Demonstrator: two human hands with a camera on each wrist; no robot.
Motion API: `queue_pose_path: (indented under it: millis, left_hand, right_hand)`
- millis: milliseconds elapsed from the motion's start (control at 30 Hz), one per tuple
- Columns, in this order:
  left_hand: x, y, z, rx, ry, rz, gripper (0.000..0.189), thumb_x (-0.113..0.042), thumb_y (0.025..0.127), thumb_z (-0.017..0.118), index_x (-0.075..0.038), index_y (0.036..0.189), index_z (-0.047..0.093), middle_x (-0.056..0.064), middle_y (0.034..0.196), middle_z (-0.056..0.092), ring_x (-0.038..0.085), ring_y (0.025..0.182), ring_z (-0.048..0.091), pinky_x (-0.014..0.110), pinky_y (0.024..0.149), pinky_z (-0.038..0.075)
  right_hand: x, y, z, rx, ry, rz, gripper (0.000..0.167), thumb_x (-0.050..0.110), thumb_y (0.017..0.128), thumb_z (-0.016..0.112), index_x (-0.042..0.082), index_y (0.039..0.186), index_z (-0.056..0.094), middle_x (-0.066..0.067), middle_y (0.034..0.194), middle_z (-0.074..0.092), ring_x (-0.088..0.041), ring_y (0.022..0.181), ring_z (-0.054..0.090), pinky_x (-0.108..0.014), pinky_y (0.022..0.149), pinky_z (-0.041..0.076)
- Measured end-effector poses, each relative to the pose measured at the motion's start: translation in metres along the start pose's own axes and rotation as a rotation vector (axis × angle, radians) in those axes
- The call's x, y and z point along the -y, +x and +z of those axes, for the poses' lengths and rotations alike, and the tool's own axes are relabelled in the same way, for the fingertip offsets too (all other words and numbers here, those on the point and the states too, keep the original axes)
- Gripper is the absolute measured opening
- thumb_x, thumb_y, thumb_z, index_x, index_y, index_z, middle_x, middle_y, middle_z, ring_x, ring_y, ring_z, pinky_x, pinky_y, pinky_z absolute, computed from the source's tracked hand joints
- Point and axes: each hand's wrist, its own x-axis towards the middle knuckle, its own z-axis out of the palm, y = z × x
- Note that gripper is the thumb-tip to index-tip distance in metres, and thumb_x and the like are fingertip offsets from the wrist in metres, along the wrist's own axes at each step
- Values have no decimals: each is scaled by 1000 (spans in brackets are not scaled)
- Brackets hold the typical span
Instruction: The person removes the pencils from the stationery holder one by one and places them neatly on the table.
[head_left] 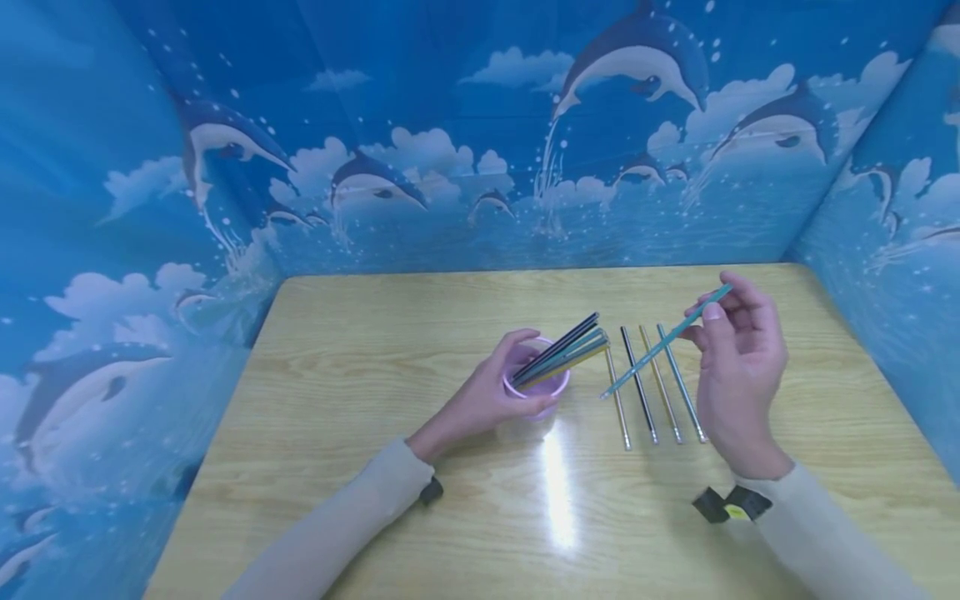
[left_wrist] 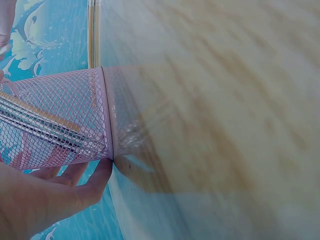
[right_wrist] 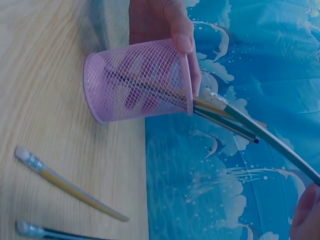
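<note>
My left hand [head_left: 480,396] grips a pink mesh pencil cup [right_wrist: 135,82] around its side, thumb and fingers at the rim. Several pencils [head_left: 562,348], dark, teal and yellow, lean out of the cup toward the right. In my right hand [head_left: 738,367] a teal pencil [head_left: 660,346] is pinched between thumb and fingers near one end, slanting down to the left. Its eraser end overlaps the cup's pencils in the right wrist view. Beneath it on the table lies a row of pencils, among them a black one [head_left: 639,385] and a yellow one [head_left: 662,383].
The wood-grain table [head_left: 345,358] reflects a bright streak of light in front of the cup. Blue dolphin-print sheets [head_left: 450,167] stand along the back and both sides of the table.
</note>
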Motion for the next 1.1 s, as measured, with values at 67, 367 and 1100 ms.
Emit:
queue_pose_path:
  millis: [67,367,1100]
  left_hand:
    - [0,0,0,1,-8,2,91,-14,88,93,-35,160,41,2,144,65,19,133,62,37,110,54]
    - [-1,0,0,-6,5,-2,93,-16,88,94,-33,161,40,0,145,64,19,134,61,37,111,53]
    - [0,0,0,3,2,-6,92,-18,89,93,-35,161,39,-1,144,64,17,134,61,38,111,53]
  right_hand:
    - [0,2,-5,5,-31,9,34,-14,105,56,-16,140,55,-24,108,58,-30,94,62,-30,75,64]
    - [0,12,-28,-6,-111,128,31,-13,104,61,-14,135,57,-20,110,62,-25,94,67,-27,74,65]
    - [0,36,-85,78,-313,415,32,-4,104,70,-2,136,67,-6,113,68,-13,95,69,-24,75,64]
